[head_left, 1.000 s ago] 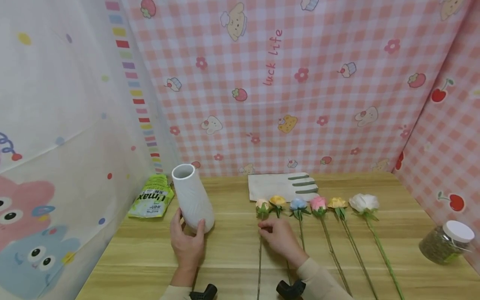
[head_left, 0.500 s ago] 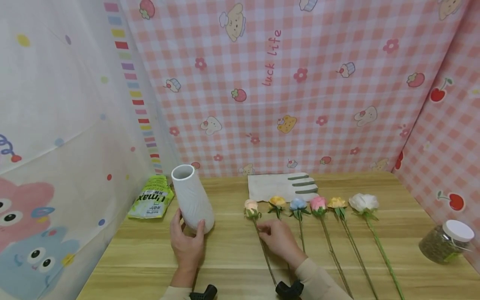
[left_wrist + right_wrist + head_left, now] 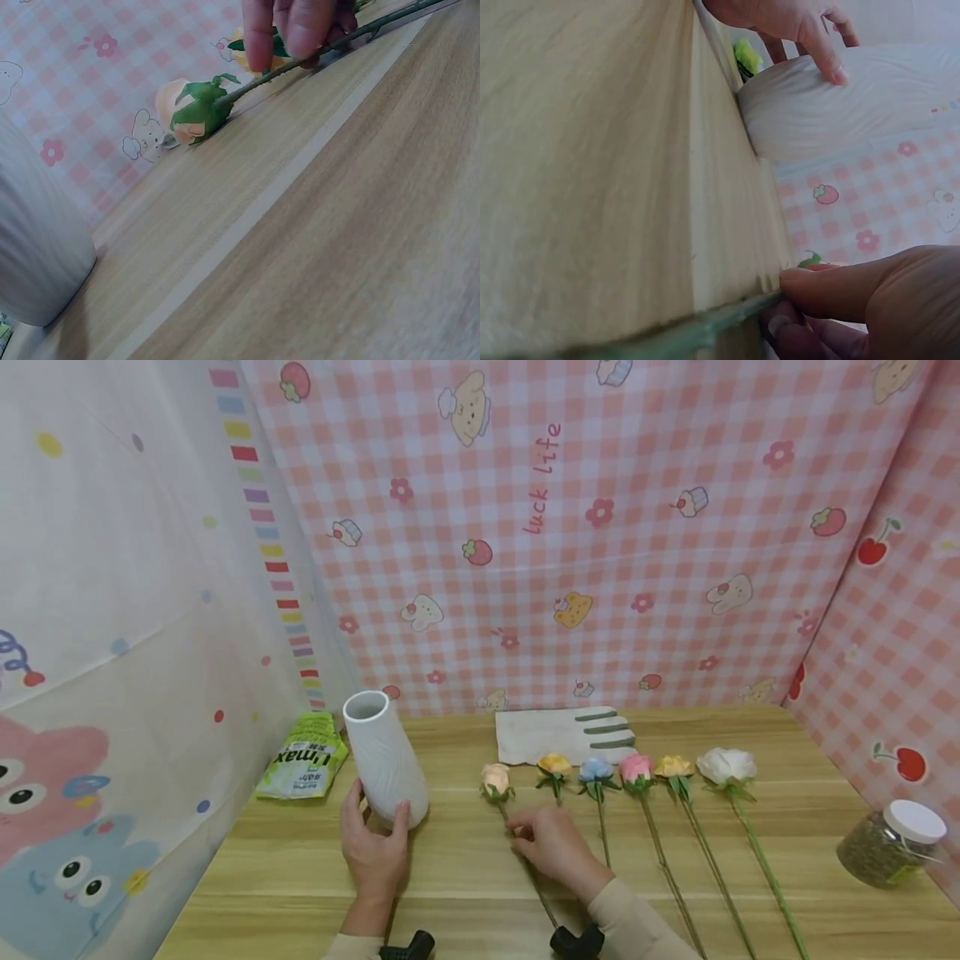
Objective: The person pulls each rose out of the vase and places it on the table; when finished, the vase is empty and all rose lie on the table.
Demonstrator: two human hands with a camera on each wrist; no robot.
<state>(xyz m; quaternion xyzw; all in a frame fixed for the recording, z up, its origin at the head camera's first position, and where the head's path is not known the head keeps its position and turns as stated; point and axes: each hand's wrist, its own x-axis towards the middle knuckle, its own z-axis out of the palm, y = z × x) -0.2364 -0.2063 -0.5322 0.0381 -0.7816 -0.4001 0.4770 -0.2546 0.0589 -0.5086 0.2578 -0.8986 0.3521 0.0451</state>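
Observation:
A white ribbed vase (image 3: 384, 760) stands at the left of the table, its mouth upward. My left hand (image 3: 375, 853) grips its lower part, thumb on the right side and fingers round the left. Further right, my right hand (image 3: 557, 847) pinches the stem of a peach rose (image 3: 497, 782) below its bloom. The right wrist view shows this green stem (image 3: 705, 330) between thumb and fingertips. In the left wrist view the peach rose (image 3: 196, 112) lies close to the tabletop, its bloom toward the vase (image 3: 37, 232).
Yellow, blue and pink roses, another yellow (image 3: 673, 767) and a white one (image 3: 727, 766) lie in a row. Behind them lies a white glove (image 3: 555, 737). A green packet (image 3: 303, 756) sits left of the vase, a lidded jar (image 3: 891, 845) at far right.
The peach rose's bloom has swung left, away from the yellow rose, and its stem now slants. My right hand has shifted slightly left and nearer me. The left hand and vase stay put.

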